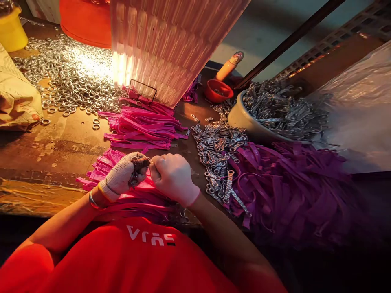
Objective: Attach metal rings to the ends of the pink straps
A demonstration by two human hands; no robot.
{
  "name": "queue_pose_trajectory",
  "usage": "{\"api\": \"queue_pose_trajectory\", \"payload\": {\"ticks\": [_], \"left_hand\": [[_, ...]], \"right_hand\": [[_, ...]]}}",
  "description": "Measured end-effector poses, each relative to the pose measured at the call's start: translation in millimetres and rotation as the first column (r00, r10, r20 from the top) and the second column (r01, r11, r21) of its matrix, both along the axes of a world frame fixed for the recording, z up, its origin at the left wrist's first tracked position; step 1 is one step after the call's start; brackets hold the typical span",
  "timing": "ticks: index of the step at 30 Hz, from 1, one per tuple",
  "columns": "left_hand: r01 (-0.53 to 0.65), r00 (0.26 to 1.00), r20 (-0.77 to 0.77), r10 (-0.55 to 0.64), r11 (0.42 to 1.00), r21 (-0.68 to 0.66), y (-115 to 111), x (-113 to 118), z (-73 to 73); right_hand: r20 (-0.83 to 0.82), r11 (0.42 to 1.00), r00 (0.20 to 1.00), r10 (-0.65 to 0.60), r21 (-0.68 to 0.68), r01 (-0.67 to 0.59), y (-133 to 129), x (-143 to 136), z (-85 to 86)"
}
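Pink straps [143, 126] underneath, so steady left hand [122, 173] close against right hand [172, 175]; fingers curled in, can't tell around what.

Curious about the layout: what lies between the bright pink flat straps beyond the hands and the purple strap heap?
The head view shows small silver metal links piled between the pink straps and purple heap.

The left hand [120, 179] and right hand [173, 178], fingers curled, are close together above pink straps [143, 202], metal rings [81, 87] beyond.
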State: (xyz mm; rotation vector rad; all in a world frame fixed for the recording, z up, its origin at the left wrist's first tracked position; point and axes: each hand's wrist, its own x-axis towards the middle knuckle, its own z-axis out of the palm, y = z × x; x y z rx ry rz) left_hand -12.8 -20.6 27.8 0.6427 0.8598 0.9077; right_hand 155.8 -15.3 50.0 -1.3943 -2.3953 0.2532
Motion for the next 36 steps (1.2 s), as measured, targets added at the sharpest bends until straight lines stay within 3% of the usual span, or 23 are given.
{"api": "queue_pose_trajectory", "payload": {"ticks": [2, 5, 9, 13, 16, 19, 22, 25, 27, 29, 34, 36], "left_hand": [[-0.066, 0.998, -0.011, 0.066, 0.998, -0.002, 1, -3, 1.5], [-0.159, 0.987, 0.020, 0.159, 0.987, -0.023, 8, -11, 1.3], [-0.295, 0.938, 0.125, 0.325, 0.932, -0.208, 21, -29, -0.2], [-0.262, 0.907, 0.216, 0.361, 0.887, -0.381, 21, -45, 1.6], [-0.256, 0.874, 0.283, 0.396, 0.868, -0.426, 17, -51, 2.1], [-0.304, 0.863, 0.246, 0.441, 0.843, -0.445, 16, -54, 1.0], [-0.384, 0.868, 0.162, 0.470, 0.840, -0.385, 20, -56, -1.3], [-0.447, 0.877, 0.070, 0.475, 0.861, -0.243, 23, -54, -4.8], [-0.431, 0.898, 0.030, 0.440, 0.889, -0.154, 23, -50, -7.6], [-0.385, 0.920, 0.031, 0.391, 0.916, -0.113, 23, -46, -9.6], [-0.275, 0.947, 0.107, 0.302, 0.938, -0.212, 17, -40, -1.7], [-0.258, 0.950, 0.117, 0.291, 0.937, -0.237, 13, -38, 6.4]], "right_hand": [[-0.111, 0.988, 0.994, 0.013, -0.153, -0.030, 5, -4, -3.2], [-0.299, 0.912, 0.954, 0.008, -0.389, -0.129, 31, -9, -8.3], [-0.379, 0.949, 0.925, -0.002, -0.294, -0.118, 99, -30, -16.9], [-0.135, 0.953, 0.980, 0.149, -0.244, -0.179, 160, -63, -30.2], [-0.047, 0.958, 0.985, 0.166, -0.231, -0.172, 178, -79, -42.7], [-0.012, 0.977, 0.991, 0.132, -0.165, -0.132, 175, -82, -50.3], [-0.076, 0.985, 0.990, 0.120, -0.114, -0.128, 160, -73, -46.0], [-0.238, 0.947, 0.943, 0.233, -0.164, -0.276, 131, -59, -33.4], [-0.322, 0.894, 0.896, 0.306, -0.226, -0.386, 108, -51, -25.6], [-0.356, 0.865, 0.881, 0.312, -0.277, -0.419, 85, -45, -20.0], [-0.402, 0.835, 0.878, 0.259, -0.363, -0.413, 49, -25, -6.4], [-0.457, 0.858, 0.869, 0.188, -0.354, -0.372, 40, -13, 1.4]]}}
